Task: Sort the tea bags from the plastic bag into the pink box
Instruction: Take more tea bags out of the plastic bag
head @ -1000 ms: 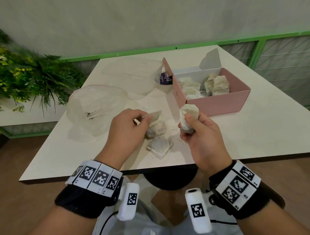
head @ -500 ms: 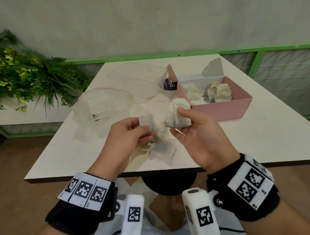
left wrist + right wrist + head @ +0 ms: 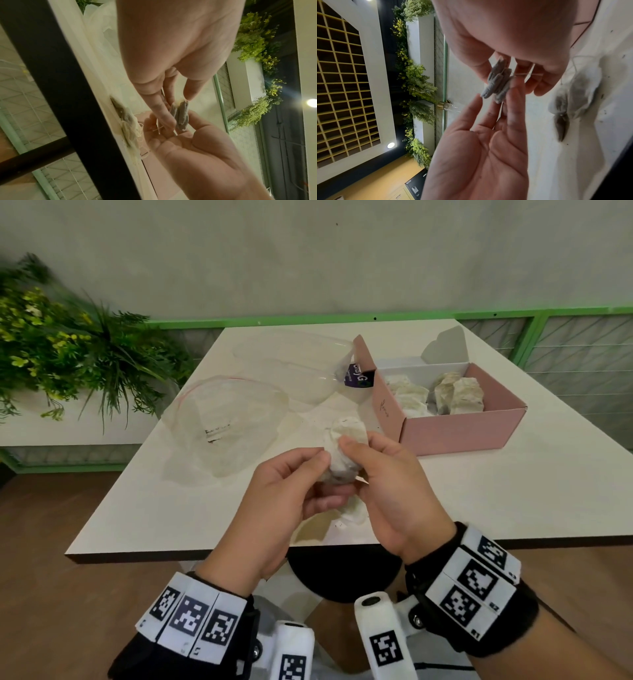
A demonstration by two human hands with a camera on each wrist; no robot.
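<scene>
Both hands meet above the near edge of the table, and between their fingertips sits a small bundle of tea bags. The right hand pinches it between thumb and forefinger, a thin string running back across its other fingers. The left hand presses its thumb and fingers against the bundle's other side, its remaining fingers nearly straight. Directly under the hands, more loose tea bags lie on the tabletop among dark specks. Beyond the left fingers lies a crumpled clear plastic bag. Beyond the right fingertips stands the open pink box, with several tea bags already inside it.
</scene>
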